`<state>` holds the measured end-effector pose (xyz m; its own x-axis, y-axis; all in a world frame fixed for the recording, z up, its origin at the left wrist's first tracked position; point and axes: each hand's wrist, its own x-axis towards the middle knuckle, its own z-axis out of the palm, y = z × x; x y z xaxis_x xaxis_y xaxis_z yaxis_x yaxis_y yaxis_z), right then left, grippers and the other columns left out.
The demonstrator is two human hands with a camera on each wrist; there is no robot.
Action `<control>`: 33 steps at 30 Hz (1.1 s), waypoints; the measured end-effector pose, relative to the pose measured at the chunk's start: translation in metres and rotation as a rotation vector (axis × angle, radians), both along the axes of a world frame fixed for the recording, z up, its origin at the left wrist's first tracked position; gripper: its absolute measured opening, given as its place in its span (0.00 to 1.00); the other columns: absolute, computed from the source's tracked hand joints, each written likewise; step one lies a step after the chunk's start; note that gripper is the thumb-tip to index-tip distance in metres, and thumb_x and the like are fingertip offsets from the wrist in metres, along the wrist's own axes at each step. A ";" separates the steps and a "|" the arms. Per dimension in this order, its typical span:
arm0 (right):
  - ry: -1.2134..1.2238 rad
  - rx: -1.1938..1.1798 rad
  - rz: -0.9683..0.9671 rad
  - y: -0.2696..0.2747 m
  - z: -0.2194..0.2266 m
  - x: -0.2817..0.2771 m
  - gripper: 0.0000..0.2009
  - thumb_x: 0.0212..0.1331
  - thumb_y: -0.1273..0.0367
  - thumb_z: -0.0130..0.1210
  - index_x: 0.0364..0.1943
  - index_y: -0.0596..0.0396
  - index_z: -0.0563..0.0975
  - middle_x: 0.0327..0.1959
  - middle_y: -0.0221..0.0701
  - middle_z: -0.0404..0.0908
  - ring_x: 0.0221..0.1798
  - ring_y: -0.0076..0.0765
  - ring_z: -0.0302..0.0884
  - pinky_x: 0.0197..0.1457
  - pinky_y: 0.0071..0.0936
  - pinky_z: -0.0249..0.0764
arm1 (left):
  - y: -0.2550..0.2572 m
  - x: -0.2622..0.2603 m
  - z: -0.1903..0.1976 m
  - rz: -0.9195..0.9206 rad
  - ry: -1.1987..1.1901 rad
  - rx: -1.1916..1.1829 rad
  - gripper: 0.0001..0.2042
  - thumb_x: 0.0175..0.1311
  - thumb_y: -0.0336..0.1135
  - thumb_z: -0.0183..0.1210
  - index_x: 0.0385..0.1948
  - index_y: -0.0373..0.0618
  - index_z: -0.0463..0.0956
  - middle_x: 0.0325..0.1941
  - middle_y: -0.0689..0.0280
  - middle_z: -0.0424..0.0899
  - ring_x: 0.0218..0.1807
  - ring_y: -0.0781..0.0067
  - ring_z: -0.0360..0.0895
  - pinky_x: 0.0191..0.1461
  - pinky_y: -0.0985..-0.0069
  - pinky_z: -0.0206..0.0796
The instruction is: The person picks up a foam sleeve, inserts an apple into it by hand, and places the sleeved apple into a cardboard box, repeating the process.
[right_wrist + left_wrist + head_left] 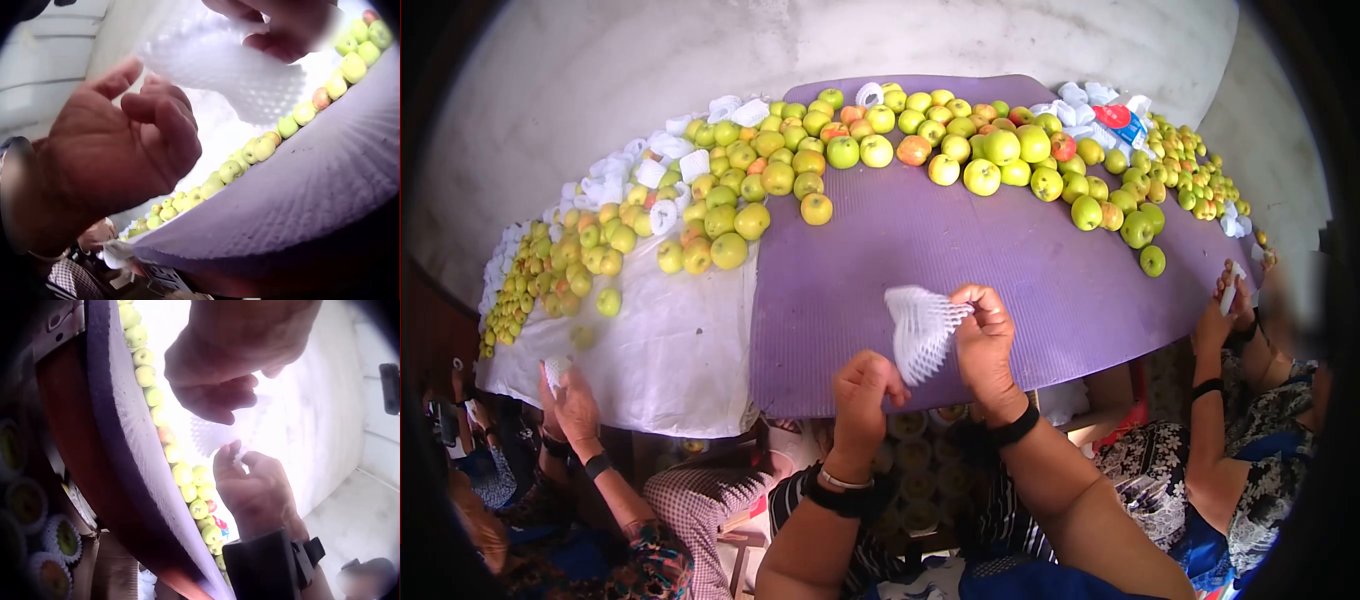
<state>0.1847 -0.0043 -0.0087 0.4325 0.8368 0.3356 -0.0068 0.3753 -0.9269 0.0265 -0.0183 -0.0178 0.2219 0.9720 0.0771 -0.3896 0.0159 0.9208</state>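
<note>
The right hand (985, 335) pinches the top edge of a white foam fruit net (920, 330), fingers curled over it, above the near edge of the worktop (1000, 260). The left hand (865, 390) sits just below the net with fingers curled; whether it grips the net's lower end cannot be told. A purple mat covers the worktop here, with a white sheet (670, 340) to its left. Green and yellow apples (980, 175) lie heaped along the far side, with loose foam nets (665, 150) among them. 2 other people's hands (570, 395) work at either side.

White foam net (225, 69) between two hands, apples (262, 149) along purple mat (312, 194).
</note>
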 end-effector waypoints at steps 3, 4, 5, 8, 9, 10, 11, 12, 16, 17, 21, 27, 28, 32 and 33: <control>0.354 0.077 0.191 0.003 -0.001 0.003 0.15 0.49 0.89 0.39 0.31 0.57 0.72 0.36 0.31 0.74 0.37 0.27 0.72 0.46 0.24 0.69 | 0.004 -0.002 0.003 -0.061 -0.216 -0.218 0.15 0.65 0.45 0.48 0.29 0.41 0.70 0.23 0.66 0.74 0.23 0.74 0.71 0.31 0.76 0.68; 0.474 0.144 0.296 0.004 -0.002 0.003 0.15 0.49 0.90 0.37 0.31 0.57 0.73 0.36 0.31 0.74 0.38 0.27 0.72 0.48 0.25 0.69 | 0.005 -0.001 0.011 -0.057 -0.228 -0.405 0.16 0.66 0.47 0.47 0.32 0.41 0.71 0.22 0.67 0.73 0.22 0.74 0.69 0.31 0.75 0.68; 0.570 0.115 0.387 0.002 -0.001 0.001 0.14 0.53 0.88 0.38 0.30 0.56 0.73 0.37 0.32 0.75 0.40 0.28 0.72 0.49 0.27 0.70 | 0.005 0.001 0.016 -0.052 -0.229 -0.404 0.16 0.66 0.47 0.47 0.32 0.41 0.71 0.22 0.67 0.73 0.22 0.74 0.69 0.31 0.75 0.68; 0.632 0.040 0.508 -0.005 0.003 -0.010 0.12 0.54 0.87 0.41 0.29 0.55 0.73 0.36 0.32 0.75 0.40 0.28 0.73 0.48 0.26 0.71 | 0.007 0.001 0.024 -0.171 -0.416 -0.545 0.16 0.65 0.47 0.47 0.36 0.41 0.71 0.25 0.66 0.74 0.24 0.75 0.69 0.34 0.77 0.67; 0.668 -0.030 0.549 -0.009 0.007 -0.014 0.10 0.55 0.85 0.44 0.29 0.55 0.73 0.36 0.31 0.75 0.40 0.28 0.73 0.46 0.25 0.72 | 0.009 -0.001 0.024 -0.220 -0.522 -0.519 0.14 0.65 0.44 0.49 0.37 0.41 0.71 0.27 0.67 0.75 0.25 0.76 0.70 0.36 0.77 0.66; 0.670 -0.035 0.556 -0.009 0.005 -0.015 0.10 0.55 0.85 0.44 0.29 0.55 0.73 0.36 0.31 0.75 0.40 0.28 0.73 0.46 0.25 0.72 | 0.009 -0.003 0.024 -0.269 -0.627 -0.491 0.12 0.64 0.42 0.50 0.38 0.41 0.70 0.29 0.67 0.76 0.27 0.77 0.70 0.37 0.78 0.66; 0.582 -0.023 0.585 -0.009 0.003 -0.015 0.10 0.55 0.85 0.45 0.28 0.55 0.73 0.35 0.31 0.75 0.40 0.28 0.73 0.46 0.25 0.72 | 0.013 -0.008 0.015 -0.261 -0.627 -0.489 0.12 0.64 0.42 0.50 0.38 0.41 0.70 0.29 0.67 0.76 0.27 0.77 0.70 0.37 0.78 0.66; 0.492 -0.010 0.613 -0.008 0.002 -0.015 0.09 0.55 0.85 0.45 0.28 0.55 0.73 0.35 0.31 0.75 0.39 0.28 0.73 0.45 0.24 0.72 | 0.020 -0.016 0.001 -0.263 -0.668 -0.399 0.12 0.63 0.39 0.52 0.40 0.41 0.70 0.32 0.66 0.78 0.30 0.76 0.73 0.37 0.78 0.67; 0.471 -0.084 0.634 -0.007 -0.002 -0.003 0.07 0.55 0.82 0.48 0.31 0.54 0.73 0.37 0.31 0.75 0.42 0.28 0.72 0.48 0.25 0.70 | 0.020 -0.026 0.006 0.015 -0.489 -0.262 0.07 0.59 0.30 0.54 0.38 0.41 0.71 0.34 0.66 0.79 0.29 0.80 0.73 0.36 0.82 0.66; 0.472 -0.085 0.635 -0.005 -0.001 0.001 0.07 0.55 0.82 0.48 0.31 0.54 0.73 0.37 0.31 0.75 0.42 0.28 0.72 0.48 0.25 0.70 | 0.020 -0.025 0.011 0.017 -0.488 -0.263 0.07 0.59 0.30 0.54 0.38 0.41 0.71 0.34 0.66 0.79 0.29 0.80 0.73 0.36 0.82 0.66; 0.441 -0.080 0.595 -0.003 0.011 0.006 0.24 0.50 0.66 0.59 0.51 0.54 0.66 0.52 0.36 0.69 0.56 0.34 0.64 0.61 0.34 0.60 | 0.018 -0.025 0.012 0.175 -0.262 -0.158 0.06 0.56 0.25 0.57 0.34 0.41 0.70 0.32 0.68 0.77 0.31 0.81 0.72 0.36 0.82 0.64; -0.329 -0.126 0.589 -0.009 0.020 0.002 0.49 0.37 0.60 0.69 0.64 0.59 0.52 0.62 0.43 0.59 0.67 0.43 0.53 0.67 0.37 0.51 | 0.012 -0.019 0.017 0.204 -0.019 0.001 0.07 0.53 0.22 0.58 0.32 0.41 0.70 0.33 0.69 0.76 0.35 0.82 0.72 0.41 0.83 0.64; -0.463 -0.159 0.590 -0.010 0.018 -0.004 0.51 0.35 0.61 0.70 0.64 0.60 0.51 0.62 0.45 0.59 0.68 0.45 0.52 0.68 0.35 0.50 | 0.012 -0.018 0.018 0.165 -0.040 0.004 0.07 0.53 0.22 0.58 0.32 0.41 0.70 0.33 0.69 0.76 0.35 0.82 0.72 0.42 0.83 0.64; -0.471 -0.391 0.608 -0.012 0.019 -0.018 0.41 0.38 0.68 0.67 0.60 0.61 0.59 0.53 0.43 0.71 0.58 0.41 0.68 0.59 0.32 0.64 | 0.013 -0.016 0.017 0.062 -0.190 -0.031 0.07 0.53 0.24 0.58 0.33 0.40 0.70 0.34 0.69 0.75 0.37 0.81 0.71 0.44 0.80 0.65; -0.472 -0.391 0.608 -0.012 0.015 -0.020 0.41 0.38 0.68 0.67 0.60 0.61 0.59 0.53 0.43 0.71 0.58 0.41 0.68 0.59 0.32 0.64 | 0.014 -0.016 0.013 0.074 -0.240 -0.010 0.09 0.53 0.24 0.59 0.35 0.40 0.70 0.35 0.68 0.75 0.38 0.80 0.71 0.46 0.79 0.64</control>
<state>0.1651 -0.0162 0.0062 -0.2404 0.9706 0.0069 0.3152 0.0848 -0.9452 0.0100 -0.0041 -0.0044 0.1260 0.9860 0.1095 -0.5977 -0.0127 0.8016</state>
